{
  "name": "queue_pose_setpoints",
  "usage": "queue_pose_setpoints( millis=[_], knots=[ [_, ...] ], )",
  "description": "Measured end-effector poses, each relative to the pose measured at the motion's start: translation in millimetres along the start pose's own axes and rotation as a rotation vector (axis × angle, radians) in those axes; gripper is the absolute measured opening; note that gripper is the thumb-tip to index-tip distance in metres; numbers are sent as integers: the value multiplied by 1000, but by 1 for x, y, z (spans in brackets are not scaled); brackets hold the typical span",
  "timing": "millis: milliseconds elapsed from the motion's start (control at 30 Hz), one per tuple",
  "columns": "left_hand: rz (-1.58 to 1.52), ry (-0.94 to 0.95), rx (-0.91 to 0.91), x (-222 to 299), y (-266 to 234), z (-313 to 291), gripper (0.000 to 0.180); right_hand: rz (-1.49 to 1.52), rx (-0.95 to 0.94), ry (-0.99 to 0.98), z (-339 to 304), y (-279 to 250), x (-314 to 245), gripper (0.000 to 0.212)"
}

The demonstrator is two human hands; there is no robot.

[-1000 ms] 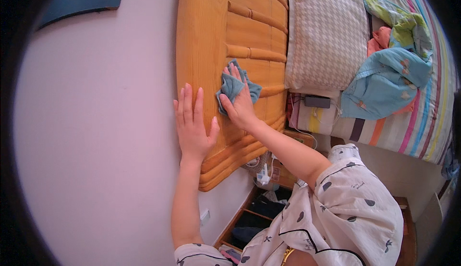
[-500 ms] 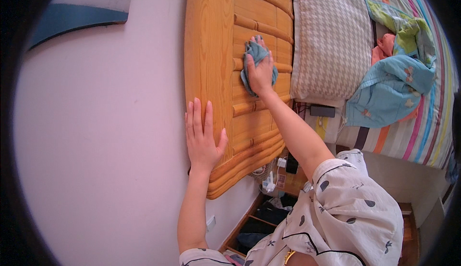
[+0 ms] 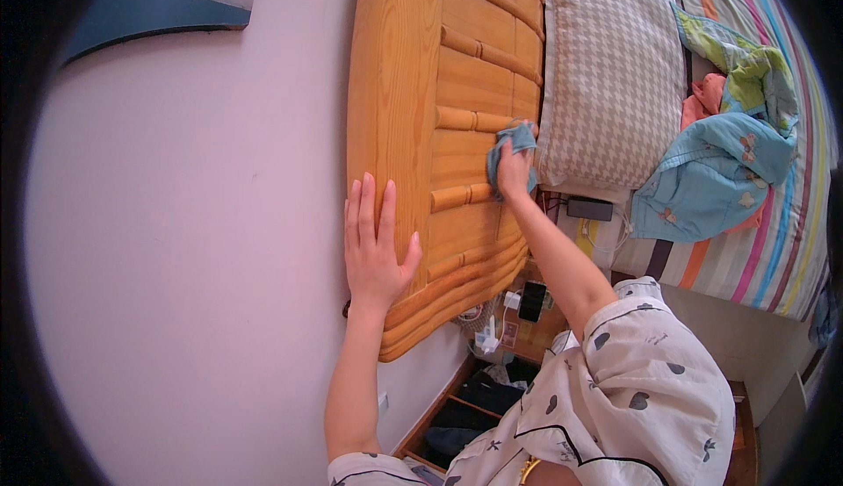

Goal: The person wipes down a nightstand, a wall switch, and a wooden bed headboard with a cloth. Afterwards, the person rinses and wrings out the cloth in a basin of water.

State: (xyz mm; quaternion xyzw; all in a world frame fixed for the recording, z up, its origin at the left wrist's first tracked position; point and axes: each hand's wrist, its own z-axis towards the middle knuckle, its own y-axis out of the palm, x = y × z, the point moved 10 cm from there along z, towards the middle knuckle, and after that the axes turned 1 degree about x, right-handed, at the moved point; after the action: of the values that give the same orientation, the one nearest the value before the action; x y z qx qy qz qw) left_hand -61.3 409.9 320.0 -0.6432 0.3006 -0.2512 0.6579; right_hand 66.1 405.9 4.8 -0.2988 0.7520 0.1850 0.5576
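A wooden headboard (image 3: 399, 73) with a broad top rail and ribbed panels runs along the wall. My left hand (image 3: 376, 249) lies on its top rail near the close end, fingers stretched out and holding nothing. Lower on the panels, beside the pillow, my right hand (image 3: 515, 170) presses a blue-grey cloth (image 3: 500, 159) against the wood. Its fingers are bent over the cloth and partly hidden by it.
A houndstooth pillow (image 3: 610, 73) leans by the headboard. On the striped bedding (image 3: 702, 266) lies a crumpled blue and green quilt (image 3: 702, 170). A black power adapter (image 3: 589, 208) with cables sits near the pillow. Below are a phone (image 3: 531, 302) and a drawer of dark clothes (image 3: 465, 420).
My right hand has slid the cloth down the headboard panels, toward the pillow side and closer to me. The left hand stays on the top rail.
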Motion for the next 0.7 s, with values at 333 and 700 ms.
queue_pose_setpoints(
  millis=[333, 700],
  knots=[
    [141, 30, -3, 20, -4, 16, 71, 240, -192, -428, -45, 34, -168, 63],
    [94, 90, 147, 3, -8, 121, 74, 262, -112, -605, 65, 47, -230, 62]
  ],
)
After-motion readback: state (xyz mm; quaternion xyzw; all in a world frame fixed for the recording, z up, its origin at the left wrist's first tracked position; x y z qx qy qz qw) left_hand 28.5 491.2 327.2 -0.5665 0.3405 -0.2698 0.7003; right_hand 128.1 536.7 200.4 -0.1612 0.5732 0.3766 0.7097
